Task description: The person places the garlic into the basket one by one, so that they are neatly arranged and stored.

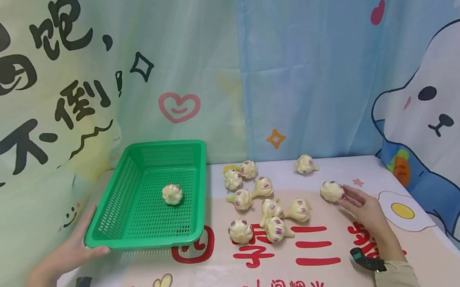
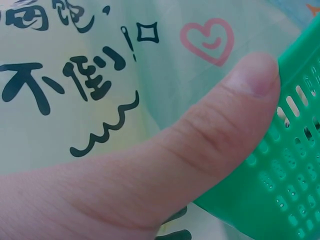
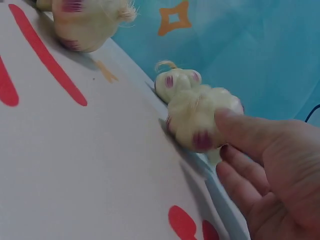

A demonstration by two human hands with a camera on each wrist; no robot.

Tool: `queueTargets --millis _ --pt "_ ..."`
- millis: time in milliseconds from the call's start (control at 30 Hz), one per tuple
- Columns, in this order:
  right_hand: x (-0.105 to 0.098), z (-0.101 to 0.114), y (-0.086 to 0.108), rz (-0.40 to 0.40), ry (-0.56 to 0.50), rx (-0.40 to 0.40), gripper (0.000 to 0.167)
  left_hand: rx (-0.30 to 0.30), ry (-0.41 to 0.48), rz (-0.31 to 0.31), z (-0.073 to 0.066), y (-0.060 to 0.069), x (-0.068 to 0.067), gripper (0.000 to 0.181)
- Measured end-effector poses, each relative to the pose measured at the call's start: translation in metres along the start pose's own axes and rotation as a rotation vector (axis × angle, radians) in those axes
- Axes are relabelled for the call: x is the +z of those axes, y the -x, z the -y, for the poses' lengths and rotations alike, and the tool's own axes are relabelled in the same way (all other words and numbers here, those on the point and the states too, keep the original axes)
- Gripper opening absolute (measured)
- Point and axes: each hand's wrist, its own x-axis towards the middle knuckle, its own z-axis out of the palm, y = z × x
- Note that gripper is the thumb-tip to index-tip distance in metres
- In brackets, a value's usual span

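Observation:
A green plastic basket (image 1: 147,242) is at the left in the head view, with one garlic bulb (image 1: 172,194) inside. My left hand (image 1: 68,252) grips its near left corner; in the left wrist view the thumb of that hand (image 2: 200,135) lies against the basket's side (image 2: 285,185), and the other fingers are hidden. On the right, my right hand (image 1: 365,208) pinches a garlic bulb (image 1: 331,192) between thumb and fingers. The right wrist view shows this bulb (image 3: 200,117) at the fingertips of the right hand (image 3: 270,170).
Several garlic bulbs (image 1: 275,229) lie in a loose group between basket and right hand. Another bulb (image 1: 304,164) lies near the table's back edge. A printed cloth (image 1: 213,284) covers part of the white table, and a printed curtain (image 1: 297,58) hangs behind.

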Motion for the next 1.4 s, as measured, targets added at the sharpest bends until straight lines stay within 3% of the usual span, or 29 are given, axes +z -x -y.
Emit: queueTargets --millis 233,400,600,733,867,1067,1233,1333,1400 --pt "0.006 0.006 -0.003 -0.012 0.03 0.042 0.092 -0.014 -0.008 0.004 -0.003 0.001 -0.002 0.112" --pt "0.009 0.016 -0.005 -0.056 0.147 0.144 0.102 0.011 0.008 0.003 0.001 0.0 -0.001 0.112" --pt "0.017 0.045 -0.014 -0.147 0.279 0.28 0.108 -0.043 -0.002 0.003 0.002 0.004 -0.002 0.11" --pt "0.021 0.06 -0.022 -0.177 0.274 0.354 0.113 -0.045 -0.017 0.0 0.0 0.004 -0.002 0.111" --pt "0.025 0.059 -0.03 -0.213 0.268 0.378 0.115 -0.064 -0.029 0.001 0.0 0.0 -0.002 0.112" --pt "0.037 0.048 -0.047 -0.285 0.169 0.315 0.108 -0.101 -0.028 0.002 0.002 -0.004 -0.003 0.114" --pt "0.041 0.033 -0.057 -0.319 0.122 0.189 0.098 -0.087 -0.021 -0.005 0.002 -0.003 -0.002 0.114" --pt "0.032 0.023 -0.06 -0.256 0.177 0.1 0.1 -0.072 -0.021 -0.005 0.0 -0.003 -0.002 0.113" --pt "0.024 0.019 -0.063 -0.161 0.216 0.054 0.102 -0.063 -0.016 -0.013 -0.001 -0.002 -0.003 0.114"
